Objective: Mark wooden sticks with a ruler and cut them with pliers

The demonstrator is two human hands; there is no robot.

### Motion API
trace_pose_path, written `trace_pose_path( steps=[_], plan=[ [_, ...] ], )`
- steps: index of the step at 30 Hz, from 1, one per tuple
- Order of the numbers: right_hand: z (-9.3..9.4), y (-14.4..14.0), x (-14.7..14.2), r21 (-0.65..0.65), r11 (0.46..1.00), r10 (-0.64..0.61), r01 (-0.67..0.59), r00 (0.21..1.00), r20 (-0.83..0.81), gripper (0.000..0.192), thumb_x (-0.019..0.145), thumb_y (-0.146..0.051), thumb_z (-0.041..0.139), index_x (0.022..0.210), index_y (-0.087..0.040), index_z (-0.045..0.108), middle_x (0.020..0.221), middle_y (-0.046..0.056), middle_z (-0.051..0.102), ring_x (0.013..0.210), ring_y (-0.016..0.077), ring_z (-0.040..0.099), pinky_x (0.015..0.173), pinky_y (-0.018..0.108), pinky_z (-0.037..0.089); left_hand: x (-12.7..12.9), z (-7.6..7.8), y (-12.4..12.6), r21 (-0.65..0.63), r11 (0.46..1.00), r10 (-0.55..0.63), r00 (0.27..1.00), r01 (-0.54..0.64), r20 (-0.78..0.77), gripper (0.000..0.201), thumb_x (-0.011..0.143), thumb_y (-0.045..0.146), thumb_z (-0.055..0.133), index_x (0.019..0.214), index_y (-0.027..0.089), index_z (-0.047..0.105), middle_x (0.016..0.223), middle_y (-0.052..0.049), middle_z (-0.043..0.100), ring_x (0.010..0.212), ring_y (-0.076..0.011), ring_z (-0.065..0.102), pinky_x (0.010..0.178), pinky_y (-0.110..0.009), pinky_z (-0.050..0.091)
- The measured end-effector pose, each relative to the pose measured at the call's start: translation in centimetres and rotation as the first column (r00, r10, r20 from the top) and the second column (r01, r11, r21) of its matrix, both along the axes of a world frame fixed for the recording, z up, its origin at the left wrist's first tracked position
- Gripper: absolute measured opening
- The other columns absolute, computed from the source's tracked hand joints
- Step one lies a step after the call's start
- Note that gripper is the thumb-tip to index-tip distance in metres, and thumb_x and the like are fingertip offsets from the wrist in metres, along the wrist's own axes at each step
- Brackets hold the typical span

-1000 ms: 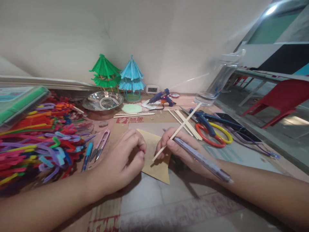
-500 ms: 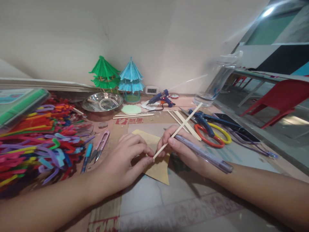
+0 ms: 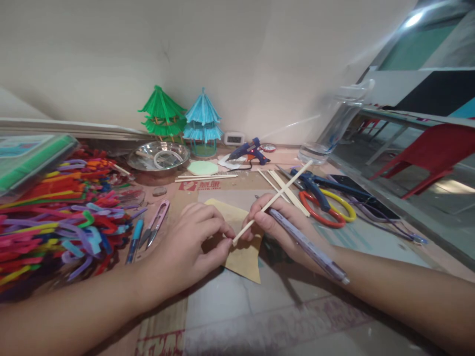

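Observation:
My right hand [image 3: 276, 227] grips a thin wooden stick [image 3: 285, 188] that slants up to the right, and a purple pen [image 3: 309, 247] lies along the same hand toward my wrist. My left hand [image 3: 189, 247] rests on a tan paper piece [image 3: 245, 257], its fingertips pinching at the stick's lower end. The paper lies flat on a brown cardboard sheet [image 3: 222, 190].
A heap of coloured pipe cleaners [image 3: 63, 207] fills the left. Thread snips [image 3: 156, 225], a steel bowl [image 3: 158, 155], green [image 3: 161, 113] and blue [image 3: 202, 121] paper pagodas, a glue gun [image 3: 247, 148], loose sticks [image 3: 287, 190], scissors [image 3: 321, 198] and a water bottle [image 3: 334, 123] lie around.
My left hand's fingers have opened from a loose fist and reached to the stick's lower tip. My right hand shifted the stick and pen slightly.

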State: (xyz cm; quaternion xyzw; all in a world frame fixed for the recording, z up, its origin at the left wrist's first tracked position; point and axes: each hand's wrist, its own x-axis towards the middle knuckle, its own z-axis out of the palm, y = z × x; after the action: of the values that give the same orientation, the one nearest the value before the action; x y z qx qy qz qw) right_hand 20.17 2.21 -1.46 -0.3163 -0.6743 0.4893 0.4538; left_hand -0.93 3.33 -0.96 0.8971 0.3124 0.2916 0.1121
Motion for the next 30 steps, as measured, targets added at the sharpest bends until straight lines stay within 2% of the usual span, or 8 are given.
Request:
trace_pose_path(
  steps=[7, 9, 12, 15, 19, 21, 25, 30],
  plan=[
    [-0.1, -0.1, 0.1, 0.044, 0.999, 0.024, -0.026, 0.998, 0.049, 0.024, 0.094, -0.043, 0.053, 0.089, -0.020, 0.051, 0.075, 0.003, 0.067, 0.071, 0.0141, 0.068, 0.068, 0.027, 0.057, 0.1, 0.2, -0.1, 0.036, 0.999, 0.010, 0.999, -0.008, -0.049, 0.010, 0.080, 0.014, 0.054, 0.077, 0.020, 0.061, 0.079, 0.000, 0.059, 0.079, -0.0167, 0.054, 0.072, -0.031, 0.041],
    [-0.1, 0.0, 0.4, 0.125, 0.992, -0.031, 0.017, 0.993, 0.112, 0.025, 0.096, -0.044, 0.049, 0.087, -0.021, 0.051, 0.073, 0.002, 0.064, 0.066, 0.0130, 0.066, 0.061, 0.025, 0.054, 0.1, 0.1, 0.0, 0.006, 1.000, 0.021, 0.998, -0.020, -0.064, 0.011, 0.078, 0.013, 0.052, 0.078, 0.020, 0.061, 0.083, -0.001, 0.060, 0.082, -0.0178, 0.055, 0.075, -0.033, 0.042],
    [-0.2, 0.3, 0.7, 0.294, 0.951, -0.169, 0.093, 0.955, 0.244, 0.028, 0.097, -0.045, 0.044, 0.085, -0.021, 0.051, 0.068, 0.001, 0.060, 0.060, 0.0127, 0.060, 0.055, 0.024, 0.048, 0.3, -0.1, 0.1, -0.065, 0.997, 0.029, 0.990, -0.038, -0.135, 0.014, 0.079, 0.019, 0.055, 0.091, 0.020, 0.061, 0.099, -0.005, 0.061, 0.096, -0.0223, 0.056, 0.085, -0.039, 0.043],
    [-0.3, 0.2, 0.6, 0.410, 0.912, -0.167, 0.007, 0.920, 0.354, 0.030, 0.099, -0.045, 0.040, 0.083, -0.022, 0.050, 0.068, 0.000, 0.058, 0.060, 0.0126, 0.057, 0.057, 0.024, 0.045, 0.4, -0.3, 0.1, -0.134, 0.989, 0.023, 0.973, -0.054, -0.228, 0.022, 0.081, 0.030, 0.057, 0.100, 0.019, 0.059, 0.108, -0.008, 0.060, 0.107, -0.0270, 0.053, 0.094, -0.046, 0.042],
    [-0.1, 0.0, 0.1, 0.429, 0.888, -0.058, -0.163, 0.887, 0.458, 0.031, 0.101, -0.042, 0.034, 0.082, -0.022, 0.048, 0.070, -0.001, 0.058, 0.061, 0.0122, 0.056, 0.060, 0.023, 0.044, 0.5, -0.5, 0.1, -0.145, 0.989, 0.004, 0.966, -0.043, -0.259, 0.017, 0.083, 0.031, 0.056, 0.095, 0.019, 0.057, 0.108, -0.007, 0.059, 0.109, -0.0267, 0.051, 0.095, -0.046, 0.042],
    [0.0, 0.4, 0.1, 0.419, 0.889, -0.079, -0.182, 0.842, 0.534, 0.028, 0.100, -0.039, 0.035, 0.081, -0.022, 0.047, 0.072, 0.001, 0.059, 0.064, 0.0136, 0.057, 0.061, 0.024, 0.044, 0.5, -0.6, 0.1, -0.135, 0.990, 0.002, 0.962, -0.040, -0.274, 0.015, 0.084, 0.032, 0.054, 0.093, 0.019, 0.056, 0.106, -0.007, 0.059, 0.108, -0.0262, 0.051, 0.094, -0.045, 0.042],
    [0.0, 1.2, 0.6, 0.489, 0.866, -0.247, -0.101, 0.765, 0.595, 0.017, 0.096, -0.027, 0.039, 0.082, -0.021, 0.047, 0.073, 0.003, 0.059, 0.065, 0.0166, 0.057, 0.062, 0.027, 0.043, 0.5, -0.6, 0.2, -0.117, 0.992, 0.004, 0.949, -0.043, -0.316, 0.020, 0.085, 0.032, 0.053, 0.099, 0.019, 0.057, 0.110, -0.008, 0.058, 0.110, -0.0266, 0.050, 0.096, -0.045, 0.041],
    [-0.1, 1.0, 0.7, 0.542, 0.805, -0.203, -0.241, 0.747, 0.633, 0.015, 0.095, -0.024, 0.038, 0.085, -0.020, 0.049, 0.075, 0.004, 0.062, 0.067, 0.0167, 0.058, 0.064, 0.027, 0.045, 0.5, -0.5, 0.0, -0.122, 0.992, -0.001, 0.954, -0.038, -0.299, 0.015, 0.086, 0.032, 0.052, 0.093, 0.019, 0.056, 0.106, -0.007, 0.057, 0.109, -0.0260, 0.050, 0.095, -0.044, 0.041]
  ],
)
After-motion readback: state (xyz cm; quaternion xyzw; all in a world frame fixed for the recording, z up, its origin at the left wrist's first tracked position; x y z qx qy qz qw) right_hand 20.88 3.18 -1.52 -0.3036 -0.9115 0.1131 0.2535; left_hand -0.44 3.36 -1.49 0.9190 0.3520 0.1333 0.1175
